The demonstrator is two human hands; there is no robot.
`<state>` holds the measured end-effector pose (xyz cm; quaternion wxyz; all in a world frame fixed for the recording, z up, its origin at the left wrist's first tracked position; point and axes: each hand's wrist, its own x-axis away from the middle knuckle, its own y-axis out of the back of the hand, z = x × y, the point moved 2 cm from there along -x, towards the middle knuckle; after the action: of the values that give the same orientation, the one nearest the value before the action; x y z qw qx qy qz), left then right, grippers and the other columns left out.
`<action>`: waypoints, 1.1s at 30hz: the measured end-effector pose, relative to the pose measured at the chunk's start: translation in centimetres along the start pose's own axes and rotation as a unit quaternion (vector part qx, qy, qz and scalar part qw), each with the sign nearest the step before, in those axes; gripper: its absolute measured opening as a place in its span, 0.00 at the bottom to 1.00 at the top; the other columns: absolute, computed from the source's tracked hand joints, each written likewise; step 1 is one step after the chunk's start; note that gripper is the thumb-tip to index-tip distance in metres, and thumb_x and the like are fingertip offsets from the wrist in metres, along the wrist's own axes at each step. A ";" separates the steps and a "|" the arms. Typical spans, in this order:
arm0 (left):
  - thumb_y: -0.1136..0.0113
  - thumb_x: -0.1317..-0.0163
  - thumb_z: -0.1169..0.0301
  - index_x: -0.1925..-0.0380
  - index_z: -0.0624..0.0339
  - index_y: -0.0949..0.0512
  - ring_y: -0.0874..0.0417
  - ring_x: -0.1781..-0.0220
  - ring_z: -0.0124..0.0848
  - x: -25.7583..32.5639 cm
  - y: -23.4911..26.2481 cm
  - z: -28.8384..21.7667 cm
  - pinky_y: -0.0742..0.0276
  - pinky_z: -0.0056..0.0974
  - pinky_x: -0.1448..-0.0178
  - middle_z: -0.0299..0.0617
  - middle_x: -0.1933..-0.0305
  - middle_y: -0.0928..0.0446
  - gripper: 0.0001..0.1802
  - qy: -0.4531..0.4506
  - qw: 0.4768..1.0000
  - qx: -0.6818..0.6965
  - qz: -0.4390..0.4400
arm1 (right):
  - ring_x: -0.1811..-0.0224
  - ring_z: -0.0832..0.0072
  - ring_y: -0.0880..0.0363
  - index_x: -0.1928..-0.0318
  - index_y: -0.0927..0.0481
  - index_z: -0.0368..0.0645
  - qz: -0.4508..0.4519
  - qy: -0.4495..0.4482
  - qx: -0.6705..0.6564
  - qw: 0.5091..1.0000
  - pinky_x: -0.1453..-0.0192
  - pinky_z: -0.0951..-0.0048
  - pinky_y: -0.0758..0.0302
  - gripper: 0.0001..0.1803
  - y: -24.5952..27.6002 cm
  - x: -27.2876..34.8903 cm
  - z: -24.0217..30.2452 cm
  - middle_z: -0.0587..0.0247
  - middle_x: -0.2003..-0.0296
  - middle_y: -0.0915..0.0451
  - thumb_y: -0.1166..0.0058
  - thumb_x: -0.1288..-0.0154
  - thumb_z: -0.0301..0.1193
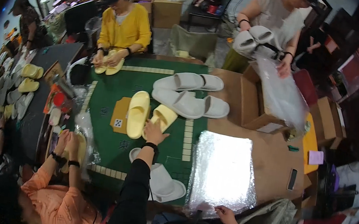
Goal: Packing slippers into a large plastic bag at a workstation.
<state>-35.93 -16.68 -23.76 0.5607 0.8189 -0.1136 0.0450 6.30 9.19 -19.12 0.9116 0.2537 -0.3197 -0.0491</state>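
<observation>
The left hand [154,131] grips the heel of a yellow slipper [162,118] on the green table [108,143]; another yellow slipper [137,113] lies just beside it. The right hand [226,215] pinches the near edge of a stack of clear bags [222,173]. Far beyond it, an open cardboard box [252,105] holds plastic sheeting.

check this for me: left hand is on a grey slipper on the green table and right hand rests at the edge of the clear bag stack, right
Not quite. In the head view the left hand is on a yellow slipper, not a grey one. It does lie on the green table, and the right hand rests at the clear bag stack.
</observation>
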 end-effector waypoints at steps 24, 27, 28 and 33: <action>0.32 0.62 0.57 0.47 0.71 0.44 0.42 0.46 0.52 27.5 8.9 -16.3 0.43 0.47 0.42 0.60 0.49 0.46 0.46 -0.263 0.919 0.288 -0.058 | 0.41 0.58 0.41 0.39 0.49 0.36 -0.100 0.353 -0.081 0.927 0.38 0.63 0.43 0.41 5.1 3.8 19.3 0.44 0.45 0.38 0.42 0.46 0.39; 0.34 0.61 0.60 0.47 0.68 0.45 0.41 0.46 0.51 31.3 7.3 -18.6 0.42 0.47 0.42 0.59 0.50 0.43 0.44 -0.358 0.887 0.287 0.051 | 0.45 0.64 0.36 0.40 0.50 0.36 -0.172 0.381 -0.156 0.895 0.42 0.65 0.37 0.36 5.7 4.3 18.0 0.46 0.51 0.35 0.45 0.44 0.31; 0.35 0.56 0.59 0.46 0.66 0.43 0.39 0.43 0.50 32.5 6.5 -18.4 0.42 0.48 0.41 0.59 0.47 0.41 0.41 -0.386 0.853 0.337 0.096 | 0.48 0.66 0.33 0.41 0.49 0.37 -0.175 0.322 -0.277 0.888 0.46 0.68 0.34 0.33 6.2 3.9 16.7 0.48 0.53 0.33 0.47 0.44 0.27; 0.46 0.43 0.63 0.50 0.60 0.36 0.27 0.50 0.45 32.4 -1.5 -15.2 0.30 0.43 0.49 0.52 0.53 0.29 0.23 -0.445 0.829 0.171 0.293 | 0.57 0.73 0.27 0.44 0.43 0.38 -0.189 0.229 -0.384 0.874 0.56 0.74 0.28 0.26 10.5 3.0 9.9 0.54 0.58 0.28 0.53 0.43 0.19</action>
<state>-3.28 -6.47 -13.05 0.2606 0.7613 -0.5761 -0.1433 1.90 13.28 -5.64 0.9584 -0.0572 -0.0039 -0.2795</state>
